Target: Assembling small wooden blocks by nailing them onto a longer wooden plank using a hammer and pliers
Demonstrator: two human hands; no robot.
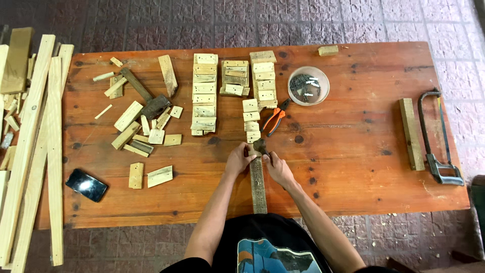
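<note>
Both hands met at the far end of a long grey weathered wooden strip [258, 184] lying on the reddish plank worktop [353, 151]: left hand [238, 161] pinning it steady, right hand [277, 169] closed around a small dark tool [260, 146]

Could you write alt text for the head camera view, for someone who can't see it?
Seen from above, a left hand and right hand work at the far end of a dark wooden strip on a wooden table strewn with small wood blocks.
</note>
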